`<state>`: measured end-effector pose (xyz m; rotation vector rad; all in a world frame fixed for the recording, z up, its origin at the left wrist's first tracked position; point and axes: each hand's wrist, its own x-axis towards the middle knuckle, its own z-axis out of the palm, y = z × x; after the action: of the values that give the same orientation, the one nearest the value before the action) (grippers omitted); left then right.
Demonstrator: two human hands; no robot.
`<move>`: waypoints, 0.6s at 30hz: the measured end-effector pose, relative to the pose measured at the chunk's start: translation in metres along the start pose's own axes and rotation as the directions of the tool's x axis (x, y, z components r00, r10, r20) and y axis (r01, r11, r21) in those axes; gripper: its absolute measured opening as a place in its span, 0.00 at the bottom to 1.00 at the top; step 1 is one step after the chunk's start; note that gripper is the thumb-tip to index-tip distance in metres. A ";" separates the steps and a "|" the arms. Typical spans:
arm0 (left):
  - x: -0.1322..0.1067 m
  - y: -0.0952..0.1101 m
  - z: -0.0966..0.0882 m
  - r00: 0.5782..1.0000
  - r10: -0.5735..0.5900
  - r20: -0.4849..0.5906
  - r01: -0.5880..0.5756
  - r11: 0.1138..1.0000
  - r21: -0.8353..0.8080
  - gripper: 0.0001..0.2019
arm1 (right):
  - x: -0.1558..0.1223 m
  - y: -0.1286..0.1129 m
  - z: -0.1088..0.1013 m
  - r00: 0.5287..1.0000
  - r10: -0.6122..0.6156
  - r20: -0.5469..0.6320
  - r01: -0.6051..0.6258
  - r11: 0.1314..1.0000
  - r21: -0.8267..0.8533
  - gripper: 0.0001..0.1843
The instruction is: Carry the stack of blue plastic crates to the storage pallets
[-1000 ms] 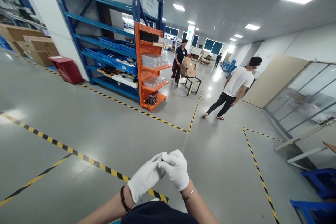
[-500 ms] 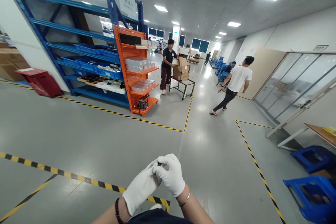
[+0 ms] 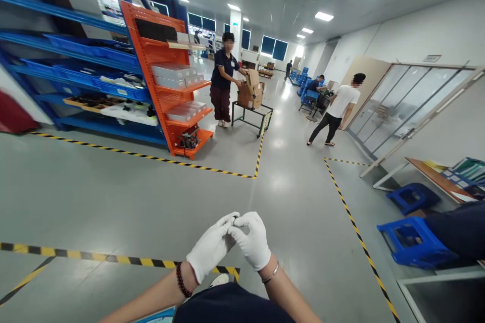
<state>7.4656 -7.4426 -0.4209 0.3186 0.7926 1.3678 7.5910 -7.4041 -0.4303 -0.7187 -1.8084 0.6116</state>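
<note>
Both my hands wear white gloves and meet in front of my body, low in the middle of the view. My left hand (image 3: 210, 250) and my right hand (image 3: 252, 242) touch at the fingertips. Between those fingertips they pinch a tiny dark part (image 3: 235, 220); it is too small to tell what it is. A dark bead bracelet sits on my left wrist and a thin bangle on my right. Below the hands is grey floor with yellow-black tape (image 3: 113, 258).
An orange rack (image 3: 166, 75) and blue shelving (image 3: 76, 60) stand at the left. A person (image 3: 223, 75) handles cardboard boxes on a cart (image 3: 252, 113). Another person (image 3: 335, 111) in a white shirt walks away. Blue stools (image 3: 411, 239) and a table (image 3: 439, 176) are at the right.
The view has swung right and moved forward, bringing the stools and table into sight. My hands have stayed joined at the fingertips. The person in white has walked farther away.
</note>
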 end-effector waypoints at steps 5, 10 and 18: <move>-0.004 0.010 0.024 0.998 -0.017 0.063 0.002 0.973 0.231 0.20 | 0.000 0.001 -0.025 0.991 0.092 0.100 -0.073 0.982 -0.173 0.14; -0.005 0.019 0.054 0.984 -0.054 0.167 -0.042 0.851 0.524 0.19 | -0.004 -0.016 -0.061 0.980 0.198 0.026 -0.185 0.951 -0.249 0.14; 0.005 -0.001 0.080 0.890 -0.309 0.334 0.154 0.895 0.418 0.21 | -0.035 -0.037 -0.094 0.914 0.283 -0.291 -0.354 0.905 -0.233 0.16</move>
<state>7.5193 -7.4190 -0.3670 0.7561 0.7261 0.8689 7.6821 -7.4475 -0.3964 -1.2517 -1.5648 0.4518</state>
